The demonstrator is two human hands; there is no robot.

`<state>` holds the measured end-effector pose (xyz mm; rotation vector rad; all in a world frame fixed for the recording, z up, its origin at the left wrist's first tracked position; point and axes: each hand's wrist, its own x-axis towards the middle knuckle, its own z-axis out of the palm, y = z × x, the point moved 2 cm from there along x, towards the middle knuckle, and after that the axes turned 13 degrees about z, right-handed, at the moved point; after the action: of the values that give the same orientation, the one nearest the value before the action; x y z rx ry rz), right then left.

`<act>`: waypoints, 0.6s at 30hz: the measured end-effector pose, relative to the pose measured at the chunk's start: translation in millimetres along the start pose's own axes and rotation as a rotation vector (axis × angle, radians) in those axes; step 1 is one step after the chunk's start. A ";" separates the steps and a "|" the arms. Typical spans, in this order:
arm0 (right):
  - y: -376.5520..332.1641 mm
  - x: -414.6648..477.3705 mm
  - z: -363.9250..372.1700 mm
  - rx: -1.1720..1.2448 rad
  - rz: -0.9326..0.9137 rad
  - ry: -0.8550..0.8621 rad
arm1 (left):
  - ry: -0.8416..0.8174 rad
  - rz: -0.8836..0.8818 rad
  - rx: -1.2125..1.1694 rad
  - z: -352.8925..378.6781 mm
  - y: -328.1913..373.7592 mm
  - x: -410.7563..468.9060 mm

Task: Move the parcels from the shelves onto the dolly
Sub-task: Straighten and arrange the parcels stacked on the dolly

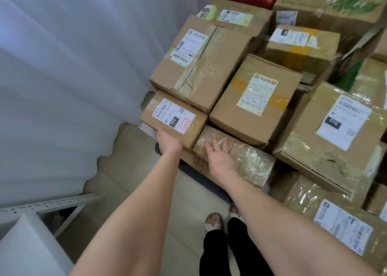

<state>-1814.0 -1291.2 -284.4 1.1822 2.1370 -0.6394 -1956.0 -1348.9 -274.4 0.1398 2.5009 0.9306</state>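
White shelf [25, 246], tiled floor [188, 194], curtain [62, 87] beside stacked parcels [249, 108].

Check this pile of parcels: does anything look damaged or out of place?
Nothing looks torn or spilled. The pile is stacked at mixed angles, and the small box that the left hand holds sits at its near corner. The parcel under the right hand is only wrapped in wrinkled clear tape.
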 end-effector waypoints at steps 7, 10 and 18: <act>-2.3 -5.1 -14.3 0.034 -0.016 0.032 | -0.070 0.029 0.143 -10.1 10.6 -5.8; 2.0 -16.8 -43.7 0.082 -0.013 0.295 | -0.086 0.222 0.353 -9.1 44.2 -21.8; 62.1 -6.1 -89.8 0.082 0.163 0.135 | -0.368 0.732 0.465 50.4 127.5 -69.1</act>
<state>-1782.3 -1205.3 -224.7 1.4644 2.1137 -0.5938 -1880.0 -1238.8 -199.3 1.3113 2.2686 0.4687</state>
